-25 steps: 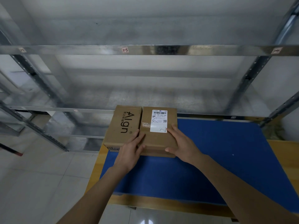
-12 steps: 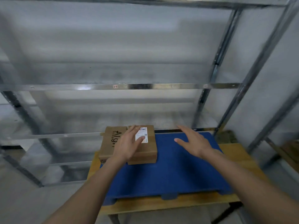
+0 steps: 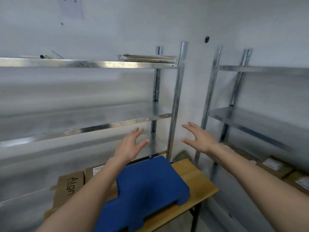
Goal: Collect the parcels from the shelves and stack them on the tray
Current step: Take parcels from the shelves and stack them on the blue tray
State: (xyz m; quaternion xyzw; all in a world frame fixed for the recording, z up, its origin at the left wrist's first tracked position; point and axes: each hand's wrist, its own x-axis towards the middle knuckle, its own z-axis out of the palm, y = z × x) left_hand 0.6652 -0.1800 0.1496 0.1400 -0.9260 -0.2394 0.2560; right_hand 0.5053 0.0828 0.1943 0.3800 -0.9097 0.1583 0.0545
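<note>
Both hands are empty, fingers spread: left hand (image 3: 132,146), right hand (image 3: 199,139). More parcels (image 3: 274,166) sit low to the right of the right hand. Probably stiff, light cardboard; I'd grab opposite side edges.

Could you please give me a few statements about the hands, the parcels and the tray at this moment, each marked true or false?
1. Both the left hand and the right hand are empty. True.
2. The blue tray sits on the floor. False: it rests on the wooden table.
3. Two cardboard parcels lie at the tray's left end. True.
4. The right-hand shelving unit holds no parcels. False: several parcels sit on its low shelf.
</note>
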